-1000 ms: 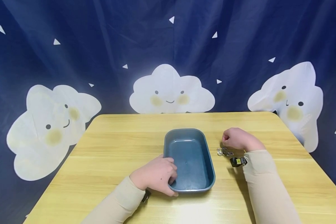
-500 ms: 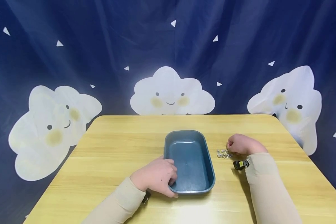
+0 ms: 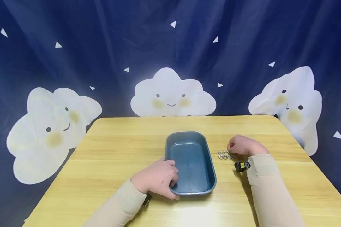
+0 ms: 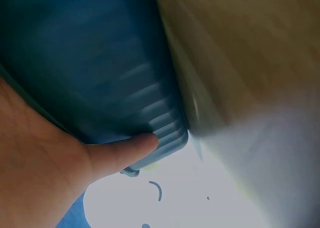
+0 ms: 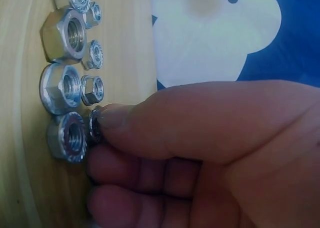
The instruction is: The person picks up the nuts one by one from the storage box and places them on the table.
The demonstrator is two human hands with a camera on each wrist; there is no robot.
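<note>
My left hand [image 3: 157,178] grips the near left side of a dark blue plastic bin [image 3: 188,168], fingers curled over its rim. In the left wrist view, the thumb [image 4: 122,150] presses the bin's ribbed outer wall. Over on the right of the bin, my right hand [image 3: 242,146] is at a small group of metal nuts [image 3: 225,156]. Its thumb and curled fingers pinch a small flange nut [image 5: 93,125] at the end of the rear row, largely covered by the thumb. Beside it stand a small nut [image 5: 93,90] and a larger flange nut [image 5: 61,88].
A bigger hex nut [image 5: 65,36] sits in the front row, among several nuts in two rows. Everything stands on a light wooden table [image 3: 125,142]. Behind the table's far edge hangs a dark blue curtain [image 3: 153,34] printed with white clouds.
My right hand has come down nearer to me, onto the right end of the nuts, after shifting right and slightly back left. The left hand and bin stay in place.
</note>
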